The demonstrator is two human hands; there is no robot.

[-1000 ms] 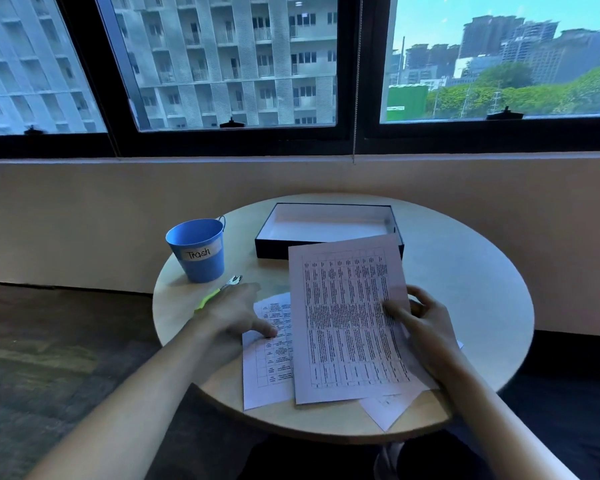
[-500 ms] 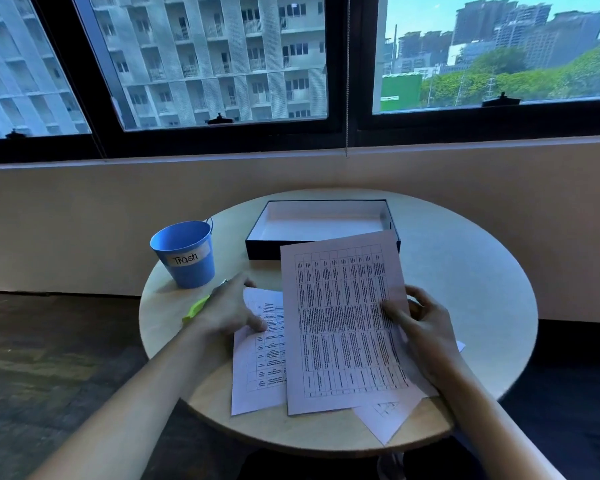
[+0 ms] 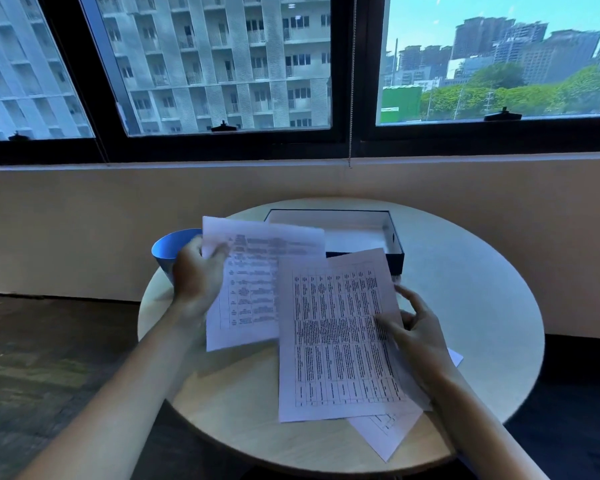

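My left hand (image 3: pixel 196 282) pinches the left edge of a printed sheet (image 3: pixel 253 289) and holds it lifted above the round table (image 3: pixel 465 306), in front of the blue bucket (image 3: pixel 168 249). My right hand (image 3: pixel 418 336) grips the right edge of a second printed sheet (image 3: pixel 336 337), thumb on top, fingers under it. That sheet lies over other papers (image 3: pixel 385 434) near the table's front edge. Behind the sheets stands an open dark box (image 3: pixel 394 244) with a white inside.
The table stands against a low beige wall (image 3: pixel 84 220) under dark-framed windows (image 3: pixel 354 140). Dark floor (image 3: pixel 32 358) lies to the left. The blue bucket sits at the table's left edge, partly hidden by my left hand.
My left hand has taken the left sheet off the table and raised it up toward the bucket. The right hand keeps its hold on the other sheet. The green pen is now hidden.
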